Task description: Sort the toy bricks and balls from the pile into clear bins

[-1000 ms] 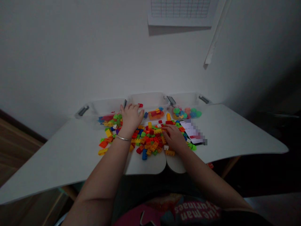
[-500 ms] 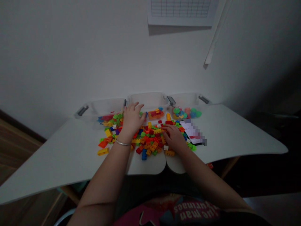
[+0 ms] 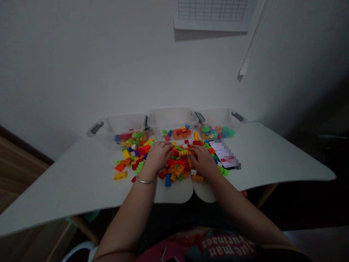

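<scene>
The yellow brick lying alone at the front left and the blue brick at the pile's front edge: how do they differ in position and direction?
The yellow brick lies apart from the pile; the blue brick is at its front edge. The yellow brick points roughly sideways, while the blue brick runs front to back. Both are oblong and on the white table.

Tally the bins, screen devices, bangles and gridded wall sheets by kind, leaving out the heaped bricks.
Clear rectangular plastic bins: 3
Flat black-edged screen device: 1
Thin silver-coloured round bangle: 1
White gridded paper sheet: 1
Total: 6
</scene>
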A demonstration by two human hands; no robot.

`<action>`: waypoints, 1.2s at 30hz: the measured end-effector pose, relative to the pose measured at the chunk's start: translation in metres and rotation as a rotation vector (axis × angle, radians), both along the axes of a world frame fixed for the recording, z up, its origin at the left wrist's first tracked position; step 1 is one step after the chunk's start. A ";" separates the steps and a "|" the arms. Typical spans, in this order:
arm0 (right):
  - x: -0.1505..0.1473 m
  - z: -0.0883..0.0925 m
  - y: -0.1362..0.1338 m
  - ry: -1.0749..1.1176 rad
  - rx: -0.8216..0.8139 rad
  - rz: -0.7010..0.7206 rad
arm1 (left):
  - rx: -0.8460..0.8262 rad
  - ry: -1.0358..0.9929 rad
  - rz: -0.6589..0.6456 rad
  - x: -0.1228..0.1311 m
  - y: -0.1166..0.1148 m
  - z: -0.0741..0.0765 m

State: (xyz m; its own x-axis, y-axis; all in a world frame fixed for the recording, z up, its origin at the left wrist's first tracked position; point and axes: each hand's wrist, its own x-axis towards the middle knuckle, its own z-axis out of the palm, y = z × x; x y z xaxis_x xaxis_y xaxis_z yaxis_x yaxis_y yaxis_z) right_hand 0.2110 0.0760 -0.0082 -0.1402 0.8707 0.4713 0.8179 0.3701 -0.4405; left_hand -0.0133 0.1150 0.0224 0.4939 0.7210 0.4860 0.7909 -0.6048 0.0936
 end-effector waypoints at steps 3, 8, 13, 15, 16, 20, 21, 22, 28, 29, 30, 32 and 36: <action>0.000 0.000 0.000 -0.001 -0.012 -0.005 | 0.001 0.006 -0.001 -0.001 0.000 -0.004; -0.001 0.001 -0.001 -0.004 -0.017 -0.009 | -0.049 -0.037 -0.006 0.001 -0.001 -0.004; -0.001 0.002 -0.002 -0.015 -0.023 -0.014 | -0.068 0.009 -0.018 0.001 -0.005 -0.002; -0.001 0.002 -0.002 -0.011 -0.020 -0.012 | -0.080 0.025 -0.001 0.002 -0.008 -0.001; -0.001 0.002 -0.002 -0.009 -0.016 -0.010 | -0.084 0.030 0.007 0.003 -0.009 -0.001; -0.001 0.002 -0.002 -0.008 -0.005 -0.007 | -0.095 0.052 0.024 0.005 -0.012 -0.001; -0.001 0.002 -0.002 -0.010 -0.004 -0.006 | -0.095 0.057 0.029 0.006 -0.012 -0.001; -0.001 0.002 -0.003 -0.011 -0.005 -0.006 | -0.094 0.060 0.033 0.006 -0.012 -0.001; -0.002 0.004 -0.004 -0.017 -0.006 -0.007 | -0.071 0.074 0.058 0.008 -0.010 -0.003; -0.003 0.004 -0.004 -0.018 -0.005 -0.007 | -0.065 0.074 0.064 0.008 -0.009 -0.003; -0.003 0.005 -0.005 -0.017 -0.003 -0.008 | -0.057 0.072 0.067 0.008 -0.009 -0.004; -0.003 0.005 -0.004 -0.015 0.003 -0.009 | -0.045 0.065 0.067 0.007 -0.008 -0.006; -0.003 0.005 -0.004 -0.020 0.002 -0.011 | -0.048 0.052 0.055 0.006 -0.005 -0.008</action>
State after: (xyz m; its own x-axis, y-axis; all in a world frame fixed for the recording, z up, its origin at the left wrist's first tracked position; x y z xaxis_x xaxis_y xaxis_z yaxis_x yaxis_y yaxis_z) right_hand 0.2077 0.0718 -0.0033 -0.1400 0.8715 0.4700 0.8306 0.3617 -0.4233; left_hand -0.0077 0.1100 0.0140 0.4765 0.7694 0.4254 0.8273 -0.5561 0.0792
